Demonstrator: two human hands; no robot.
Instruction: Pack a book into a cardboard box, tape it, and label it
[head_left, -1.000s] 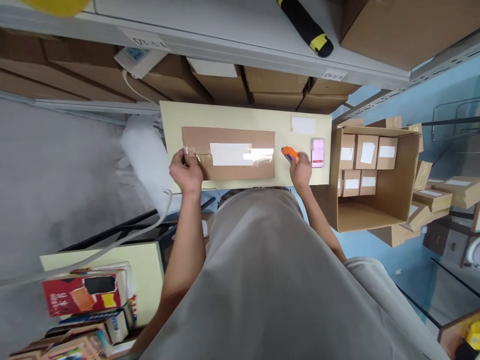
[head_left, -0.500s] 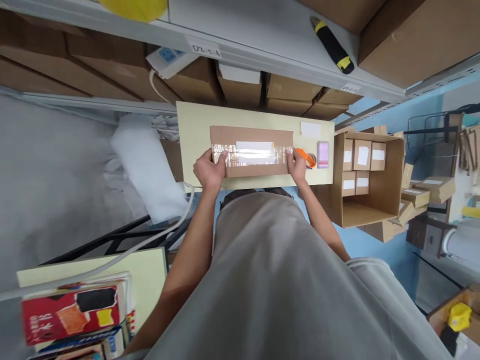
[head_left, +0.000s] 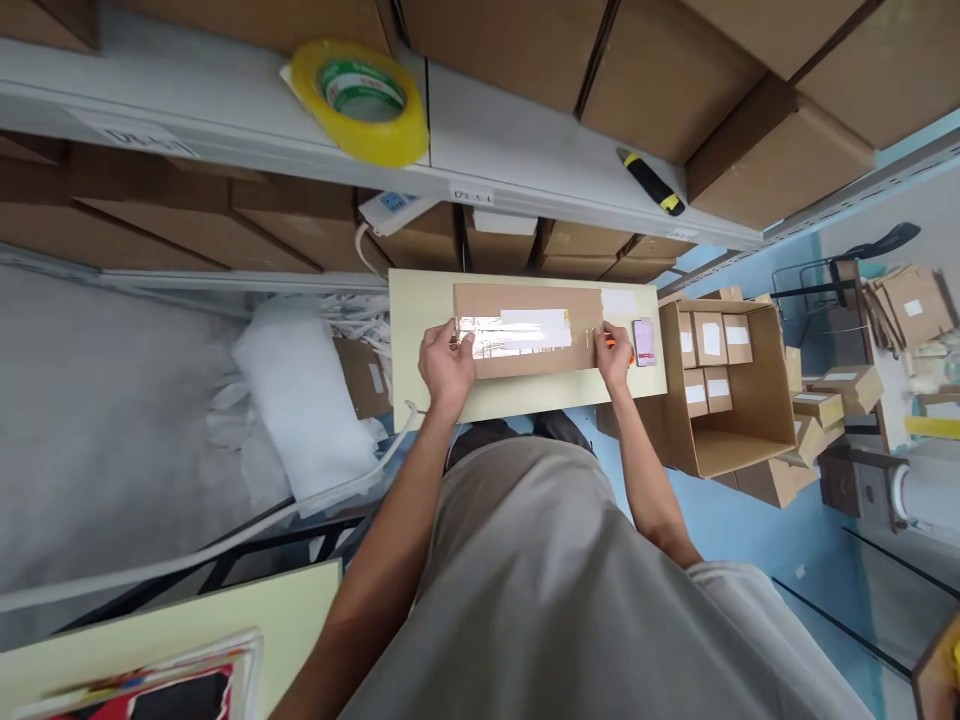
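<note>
Gripping the left end of the cardboard box (head_left: 523, 358), the left hand (head_left: 444, 366) keeps its thumb on top. The right hand's (head_left: 615, 355) fingers touch the opposite end, their grip hard to tell. Right of those fingers lies a phone (head_left: 644, 342); well beyond the left ones, a tape roll (head_left: 396, 138).

Loose, softly creased grey top (head_left: 540, 590) with a short, wide sleeve (head_left: 757, 615); dark clothing (head_left: 561, 429) below.

my left hand (head_left: 448, 366) grips one end of a taped cardboard box (head_left: 536, 359), my right hand (head_left: 614, 356) touches the other; a phone (head_left: 644, 342) lies nearby, a tape roll (head_left: 388, 140) on the shelf (head_left: 517, 150).
</note>
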